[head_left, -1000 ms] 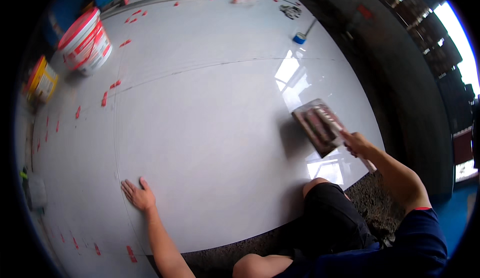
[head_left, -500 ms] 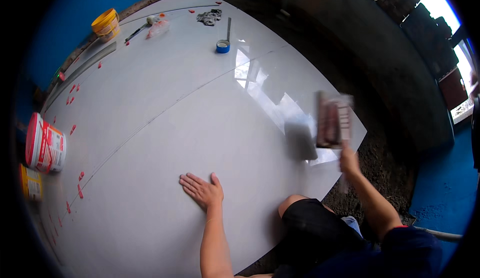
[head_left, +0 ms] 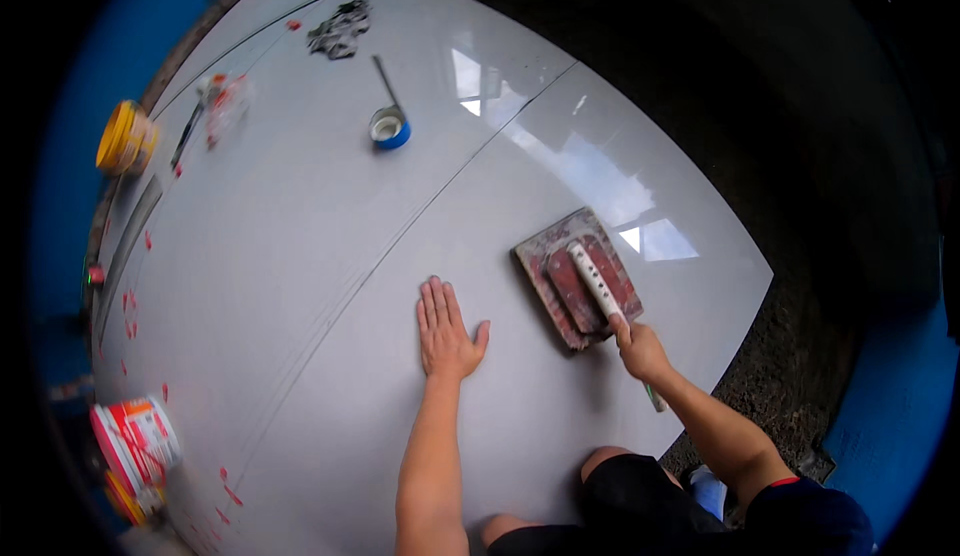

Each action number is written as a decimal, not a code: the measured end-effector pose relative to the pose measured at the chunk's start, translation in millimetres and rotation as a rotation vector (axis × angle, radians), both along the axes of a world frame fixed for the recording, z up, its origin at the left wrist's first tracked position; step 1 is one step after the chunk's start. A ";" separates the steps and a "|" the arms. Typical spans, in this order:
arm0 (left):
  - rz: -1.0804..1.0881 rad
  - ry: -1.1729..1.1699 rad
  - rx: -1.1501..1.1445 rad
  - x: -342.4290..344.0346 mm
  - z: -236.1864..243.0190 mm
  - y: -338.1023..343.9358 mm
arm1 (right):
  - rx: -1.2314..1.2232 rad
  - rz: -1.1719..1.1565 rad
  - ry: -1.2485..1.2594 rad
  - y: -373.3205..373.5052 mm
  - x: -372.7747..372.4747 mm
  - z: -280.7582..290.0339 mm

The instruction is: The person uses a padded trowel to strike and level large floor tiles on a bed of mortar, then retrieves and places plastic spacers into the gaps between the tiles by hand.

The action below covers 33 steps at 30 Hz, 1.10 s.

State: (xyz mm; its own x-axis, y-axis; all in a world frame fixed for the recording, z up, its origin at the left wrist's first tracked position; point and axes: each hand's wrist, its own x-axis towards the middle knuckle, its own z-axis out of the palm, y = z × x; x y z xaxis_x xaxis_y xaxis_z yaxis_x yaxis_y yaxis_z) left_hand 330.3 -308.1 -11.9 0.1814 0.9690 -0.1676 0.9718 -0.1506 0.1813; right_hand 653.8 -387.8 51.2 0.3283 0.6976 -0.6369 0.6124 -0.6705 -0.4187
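Wrapping fingers round the white handle (head_left: 592, 278), the right hand (head_left: 640, 349) is holding the block-headed tool (head_left: 565, 291) over glossy floor tiles (head_left: 520, 456); it's looking hefty and rigid, best gripped there, long axis pointing away and leftward. The left hand (head_left: 450, 344) is lying flat, fingers extended; beyond, a blue tape roll (head_left: 396, 138) is resting.

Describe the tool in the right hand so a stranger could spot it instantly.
On the broad pale tiled floor, find the bright reflections toward the right. Next to them, the right hand grips the flat, broad tool by its long pale handle. Its reddish stains, squared corners and dark-spotted handle set it apart from the round blue roll.
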 end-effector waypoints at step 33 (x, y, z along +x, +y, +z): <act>0.183 0.101 0.173 77.6 -15.5 144.5 | 0.227 -0.986 0.299 74.8 181.4 186.5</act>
State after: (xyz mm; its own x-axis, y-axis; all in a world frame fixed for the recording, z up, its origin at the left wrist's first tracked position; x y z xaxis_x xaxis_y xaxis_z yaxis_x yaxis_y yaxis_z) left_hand 407.9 -163.6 -27.4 -0.0085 1.0000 -0.0049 0.9976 0.0089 0.0689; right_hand 835.3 -313.0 237.7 0.6662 0.3204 -0.6734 -0.3096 -0.7027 -0.6406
